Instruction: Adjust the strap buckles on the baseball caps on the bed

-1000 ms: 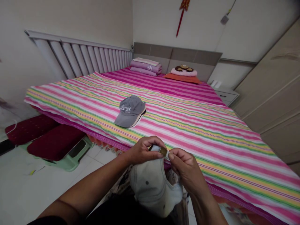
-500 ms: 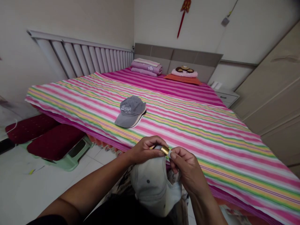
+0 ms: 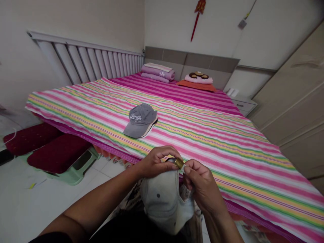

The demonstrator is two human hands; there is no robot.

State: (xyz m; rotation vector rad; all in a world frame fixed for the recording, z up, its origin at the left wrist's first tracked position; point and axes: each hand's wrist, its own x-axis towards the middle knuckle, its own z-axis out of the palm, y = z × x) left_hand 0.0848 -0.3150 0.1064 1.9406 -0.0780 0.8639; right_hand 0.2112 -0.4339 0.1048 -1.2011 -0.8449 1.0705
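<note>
A pale cap hangs in front of my body, its back opening turned to the right. My left hand is closed on the cap's edge beside a gold buckle, the thumb just left of the metal. From the right side of the buckle, my right hand pinches the pale strap end between thumb and fingers. Part of the strap is hidden behind the fingers. Farther off, a grey cap with white lettering lies on the bed, its brim toward the front left; neither hand touches it.
A bed with a striped cover spreads ahead. Folded purple bedding and a pink cushion sit near the headboard. Stools with dark red tops stand at the left, a white nightstand at the back right.
Both hands keep their hold on the cap and strap. The gold buckle has tilted slightly, and the view has shifted a little.
</note>
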